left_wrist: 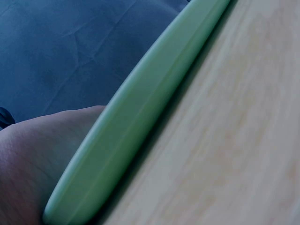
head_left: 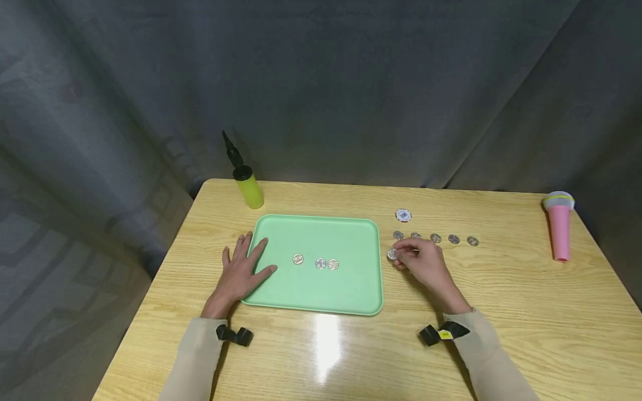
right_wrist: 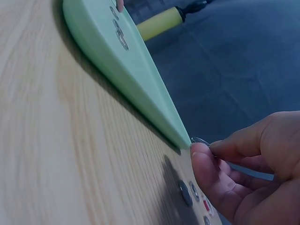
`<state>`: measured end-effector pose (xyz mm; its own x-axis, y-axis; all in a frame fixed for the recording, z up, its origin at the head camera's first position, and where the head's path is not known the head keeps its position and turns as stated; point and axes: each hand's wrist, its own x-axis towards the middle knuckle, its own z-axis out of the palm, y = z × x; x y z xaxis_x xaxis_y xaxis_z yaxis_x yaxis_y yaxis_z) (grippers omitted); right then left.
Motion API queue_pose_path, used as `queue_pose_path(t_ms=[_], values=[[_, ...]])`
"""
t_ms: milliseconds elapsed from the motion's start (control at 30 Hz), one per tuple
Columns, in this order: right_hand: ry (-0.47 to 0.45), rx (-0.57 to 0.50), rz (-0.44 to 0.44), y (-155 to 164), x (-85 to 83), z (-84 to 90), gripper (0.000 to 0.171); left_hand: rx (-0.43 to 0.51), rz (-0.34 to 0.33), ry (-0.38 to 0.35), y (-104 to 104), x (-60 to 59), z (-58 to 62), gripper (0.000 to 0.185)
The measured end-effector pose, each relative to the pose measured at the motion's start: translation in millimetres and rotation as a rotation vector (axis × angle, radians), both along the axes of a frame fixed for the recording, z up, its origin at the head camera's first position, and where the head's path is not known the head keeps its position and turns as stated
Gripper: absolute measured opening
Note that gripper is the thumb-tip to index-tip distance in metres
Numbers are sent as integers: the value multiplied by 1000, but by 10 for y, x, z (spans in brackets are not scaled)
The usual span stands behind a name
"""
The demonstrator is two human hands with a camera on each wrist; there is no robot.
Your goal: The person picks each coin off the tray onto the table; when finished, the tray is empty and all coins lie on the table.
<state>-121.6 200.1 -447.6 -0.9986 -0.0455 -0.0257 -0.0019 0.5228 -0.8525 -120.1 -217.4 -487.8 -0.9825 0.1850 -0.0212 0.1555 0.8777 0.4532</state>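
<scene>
My right hand pinches a silver coin between thumb and fingertips, just beyond the right rim of a light green tray. In the right wrist view that coin is held tilted above the table. Fingers spread, my left hand rests over the tray's left edge. Three silver coins lie inside the tray: one coin nearer the left hand and two side by side, including a middle coin. Behind the right hand, several more coins, such as the dark silver one, form a row on the table.
A white poker chip with red edge marks lies behind the coin row. At the table's back left stands a yellow-green hand pump with a black nozzle. A pink toy microphone lies at the far right. Dark curtain hangs behind the table.
</scene>
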Motion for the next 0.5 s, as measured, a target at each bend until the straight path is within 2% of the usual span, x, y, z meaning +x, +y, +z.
queue_pose_path(t_ms=[500], values=[[2,17,-47,274,17,-53,18,-8,-1,9,4,1,3,77]])
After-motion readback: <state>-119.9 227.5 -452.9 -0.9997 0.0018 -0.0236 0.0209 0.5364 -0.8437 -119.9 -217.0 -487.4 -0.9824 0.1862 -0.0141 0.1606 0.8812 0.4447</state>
